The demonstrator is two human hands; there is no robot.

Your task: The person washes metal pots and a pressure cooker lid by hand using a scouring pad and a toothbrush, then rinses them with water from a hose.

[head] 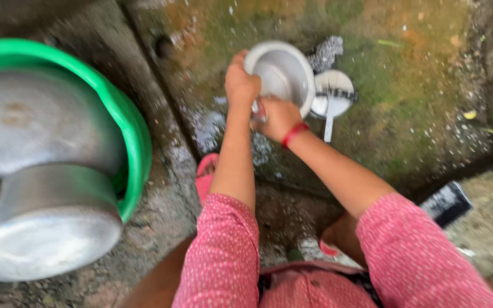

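Note:
My left hand (239, 82) grips the rim of a round metal bowl (285, 74), held tilted on its edge above the wet, mossy ground. Against the bowl's lower rim my right hand (277, 117), with a red band at the wrist, is closed around something small and wet that I cannot make out. Both sleeves are pink with a fine pattern. Just right of the bowl a small white dish (335, 91) lies on the ground with a white-handled brush (329, 117) across it.
A green plastic tub (126, 122) at the left holds large upturned metal pots (44, 222). A steel scrubber (326, 52) lies behind the bowl. Pink sandals (205, 174) are on my feet. A dark flat object (446, 202) rests at the right.

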